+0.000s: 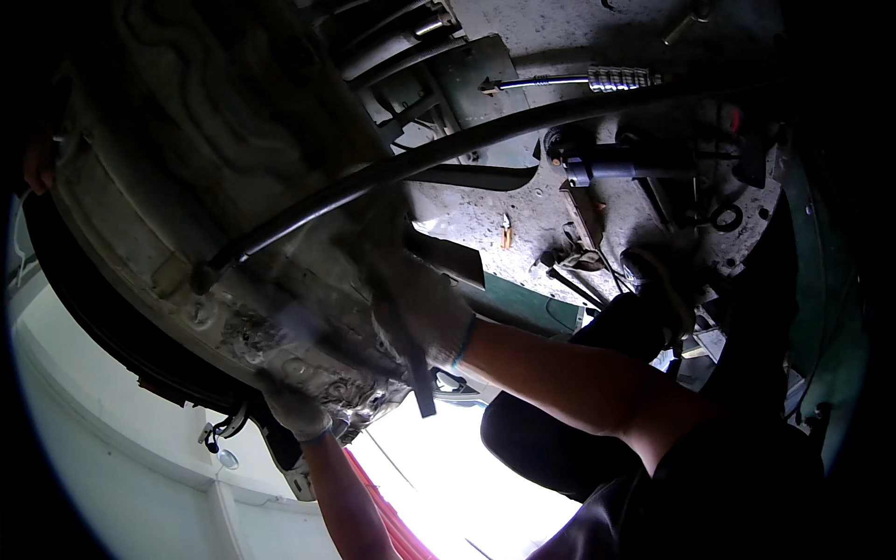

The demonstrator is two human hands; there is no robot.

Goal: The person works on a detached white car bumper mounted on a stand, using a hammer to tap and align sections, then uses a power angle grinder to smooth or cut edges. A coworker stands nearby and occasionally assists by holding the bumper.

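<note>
A dented, bare-metal car body panel [177, 187] fills the left side, crumpled along its lower end. My left hand [297, 411], in a pale work glove, rests against the crumpled lower edge; its fingers are lost in shadow. My right hand [429, 313], gloved too, is closed round a dark flat bar [418, 378] whose end sticks out below the wrist. The bar's upper part is dark and blurred, so its kind does not show. A long, curved dark rod [373, 175] crosses in front of the panel, above both hands.
On the stained floor lie orange-handled pliers [506, 231], a grey and black power tool [616, 168], a dark ring [726, 217] and a silver rod with a ribbed grip [597, 79]. Another person's hand [39, 159] shows at the far left edge. A dark shoe [644, 266] stands near the tools.
</note>
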